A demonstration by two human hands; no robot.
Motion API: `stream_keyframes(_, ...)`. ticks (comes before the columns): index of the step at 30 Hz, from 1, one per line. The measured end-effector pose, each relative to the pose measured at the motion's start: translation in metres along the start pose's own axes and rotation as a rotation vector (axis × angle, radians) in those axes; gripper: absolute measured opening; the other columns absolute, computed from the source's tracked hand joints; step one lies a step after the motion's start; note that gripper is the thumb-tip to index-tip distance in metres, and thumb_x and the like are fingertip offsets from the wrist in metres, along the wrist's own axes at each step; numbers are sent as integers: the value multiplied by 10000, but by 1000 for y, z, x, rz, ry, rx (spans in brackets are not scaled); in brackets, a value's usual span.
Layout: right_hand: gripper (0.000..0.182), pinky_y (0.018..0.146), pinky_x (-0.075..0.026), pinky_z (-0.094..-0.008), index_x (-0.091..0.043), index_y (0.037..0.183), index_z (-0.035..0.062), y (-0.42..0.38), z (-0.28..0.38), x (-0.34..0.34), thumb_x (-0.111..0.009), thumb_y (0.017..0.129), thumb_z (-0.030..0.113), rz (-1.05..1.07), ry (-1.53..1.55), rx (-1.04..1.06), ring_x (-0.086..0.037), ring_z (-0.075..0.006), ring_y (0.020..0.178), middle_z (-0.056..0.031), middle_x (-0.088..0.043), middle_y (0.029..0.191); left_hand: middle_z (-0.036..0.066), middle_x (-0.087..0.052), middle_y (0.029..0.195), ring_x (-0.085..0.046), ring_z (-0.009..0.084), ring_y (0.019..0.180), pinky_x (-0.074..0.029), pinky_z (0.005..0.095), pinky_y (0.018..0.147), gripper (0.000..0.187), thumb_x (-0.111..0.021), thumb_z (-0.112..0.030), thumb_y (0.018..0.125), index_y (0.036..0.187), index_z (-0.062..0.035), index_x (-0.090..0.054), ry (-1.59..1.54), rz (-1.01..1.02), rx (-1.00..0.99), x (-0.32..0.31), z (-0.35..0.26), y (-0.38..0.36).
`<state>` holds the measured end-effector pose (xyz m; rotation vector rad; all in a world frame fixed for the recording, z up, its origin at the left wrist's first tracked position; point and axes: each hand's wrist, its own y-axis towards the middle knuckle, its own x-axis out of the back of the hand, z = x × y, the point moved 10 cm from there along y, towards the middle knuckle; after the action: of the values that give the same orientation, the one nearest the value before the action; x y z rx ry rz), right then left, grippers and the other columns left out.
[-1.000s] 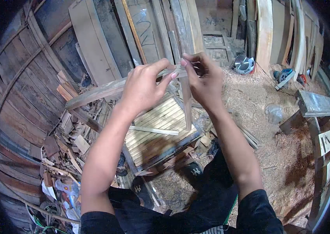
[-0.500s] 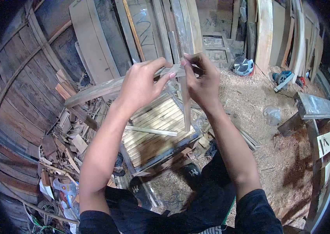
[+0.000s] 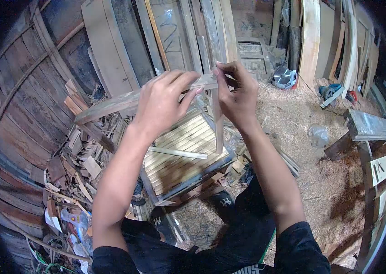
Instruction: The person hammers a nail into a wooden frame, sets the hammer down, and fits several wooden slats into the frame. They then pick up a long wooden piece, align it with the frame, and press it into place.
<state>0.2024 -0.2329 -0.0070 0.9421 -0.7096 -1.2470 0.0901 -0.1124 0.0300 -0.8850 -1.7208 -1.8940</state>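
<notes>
A long wooden beam [image 3: 108, 106] runs from the left to a point between my hands, its far end at chest height. My left hand [image 3: 160, 99] lies over the beam near that end, fingers on the far side and thumb at the near edge. At the tip, my right hand [image 3: 238, 93] has its thumb and forefinger pinched together, the other fingers curled. An upright wooden post [image 3: 218, 130] stands under the tip, beside my right hand. Whether a small piece is in the right pinch cannot be made out.
Below is a slatted wooden panel [image 3: 181, 160] with a loose strip [image 3: 179, 153] on it. Wood scraps [image 3: 81, 153] pile up at left. A circular saw [image 3: 284, 77] sits on the sawdust floor, a plastic bag [image 3: 317, 136] nearer. A wooden trestle [image 3: 371, 125] stands right.
My left thumb and fingers have drawn slightly left from my right hand, baring more of the beam's end. My right hand has barely moved.
</notes>
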Motion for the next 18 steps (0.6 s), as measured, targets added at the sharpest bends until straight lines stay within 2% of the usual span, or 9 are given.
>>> stream_keyframes(5,93,698,-603,-358,-673,991,-29,-1,2,1,-745,934,-18,19,2,-20,-784,-280,829,-179,-766,962,114,-765,1130,-728,335,1063,-590,436,903,296,-824,-116,873,1159,-75,-762,6,-94,-76,2,-2,-11)
stream_keyframes(7,98,709,-612,-355,-670,994,-33,-1,4,1,-745,931,-24,17,-11,-11,-788,-272,845,-176,-767,965,98,-766,1147,-723,339,1095,-590,443,935,336,-837,-66,825,1154,-72,-768,91,-287,-243,17,-19,-23)
stream_keyframes(8,102,720,-620,-352,-668,996,-37,-1,6,2,-745,929,-30,14,-25,-2,-793,-264,861,-174,-768,968,98,-766,1147,-723,339,1095,-590,443,935,336,-837,-66,825,1154,-72,-768,92,-287,-241,14,-18,-29)
stream_keyframes(10,108,740,-629,-349,-668,1001,-40,-1,8,2,-744,924,-41,17,-11,-24,-795,-258,884,-169,-771,972,89,-772,1128,-722,336,1104,-600,449,937,316,-836,-38,801,1110,-67,-776,63,-338,-359,11,-30,-56)
stream_keyframes(11,115,759,-639,-346,-667,1005,-43,-1,7,2,-743,918,-52,19,2,-46,-798,-252,908,-165,-773,975,86,-781,1085,-732,323,1066,-617,440,900,242,-820,-14,796,1032,-47,-783,9,-323,-376,4,-31,-70)
stream_keyframes(15,150,799,-648,-342,-682,1028,-39,-1,9,3,-725,894,-90,26,8,-11,-801,-249,919,-159,-781,979,81,-784,1031,-740,307,1004,-620,416,836,169,-810,-1,801,962,-47,-787,-102,-285,-343,-41,-17,-132)
stream_keyframes(17,152,800,-650,-342,-686,1029,-35,-1,11,2,-725,893,-92,31,-9,-18,-801,-247,920,-161,-780,979,79,-752,979,-723,269,941,-607,377,782,183,-821,-32,792,969,-67,-792,-109,-128,-146,-75,8,-156)
stream_keyframes(18,155,802,-652,-342,-690,1031,-32,-2,10,1,-725,893,-93,32,-31,-17,-802,-245,921,-163,-780,979,79,-752,979,-723,269,941,-607,377,782,183,-821,-32,792,969,-67,-792,-106,-123,-132,-86,17,-171)
